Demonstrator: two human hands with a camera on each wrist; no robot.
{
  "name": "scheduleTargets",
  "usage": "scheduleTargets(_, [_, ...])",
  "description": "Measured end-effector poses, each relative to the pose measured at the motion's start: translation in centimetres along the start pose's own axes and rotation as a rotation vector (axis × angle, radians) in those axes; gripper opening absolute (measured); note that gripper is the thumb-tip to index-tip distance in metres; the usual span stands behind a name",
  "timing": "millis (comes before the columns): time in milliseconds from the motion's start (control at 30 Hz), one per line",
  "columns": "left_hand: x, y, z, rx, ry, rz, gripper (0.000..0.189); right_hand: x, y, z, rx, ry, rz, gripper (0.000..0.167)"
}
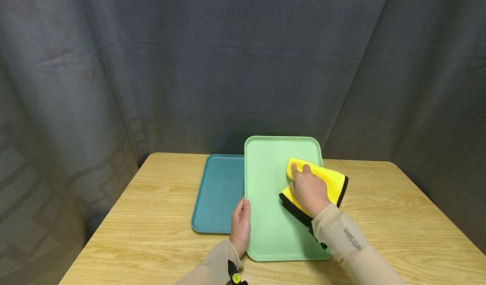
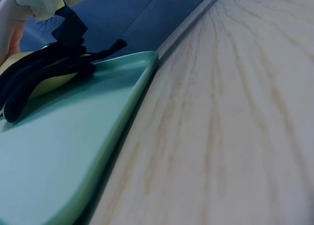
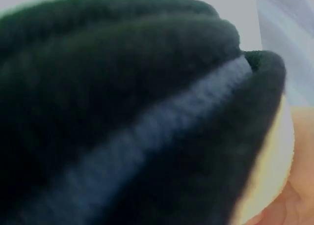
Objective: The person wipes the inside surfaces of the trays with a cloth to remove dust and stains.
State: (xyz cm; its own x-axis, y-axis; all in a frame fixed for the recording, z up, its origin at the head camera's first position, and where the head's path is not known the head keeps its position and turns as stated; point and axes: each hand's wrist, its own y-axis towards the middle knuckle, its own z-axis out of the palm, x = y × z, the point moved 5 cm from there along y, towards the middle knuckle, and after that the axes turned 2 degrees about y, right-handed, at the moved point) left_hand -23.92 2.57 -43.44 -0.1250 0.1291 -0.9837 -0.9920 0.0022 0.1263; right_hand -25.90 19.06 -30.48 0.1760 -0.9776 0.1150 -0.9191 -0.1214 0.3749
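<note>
A light green tray (image 1: 265, 230) is in front of me, its far rim showing higher than the table's back edge. My left hand (image 1: 241, 228) grips its left rim, thumb on the edge; the fingers underneath are hidden. Over the tray's right half, my right hand (image 1: 309, 191) holds a folded yellow cloth (image 1: 334, 182) with black edging against the surface. Two fingers lie on top of the cloth, and its side bulges past the tray's right rim. The right wrist view is mostly filled by the cloth's dark folds (image 3: 108, 72).
A blue tray (image 1: 218, 192) lies on the wooden table (image 1: 152, 217), partly covered by the green tray. Grey curtains (image 1: 235, 65) hang behind the table. Beige sleeves (image 1: 353, 242) cover both forearms, and a black strap (image 1: 233, 270) crosses the left wrist.
</note>
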Motion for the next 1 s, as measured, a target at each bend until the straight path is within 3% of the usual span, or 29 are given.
scheduleTargets(333, [0.0,-0.3,-0.1,0.029,-0.002,-0.015,0.063,-2.1,-0.2,-0.1,0.085,0.015,0.100,0.048])
scheduleTargets(1000, [-0.3,-0.3,0.1,0.029,-0.003,0.020,0.061,-4.2,-0.5,-0.7,0.113,0.045,0.177,0.051])
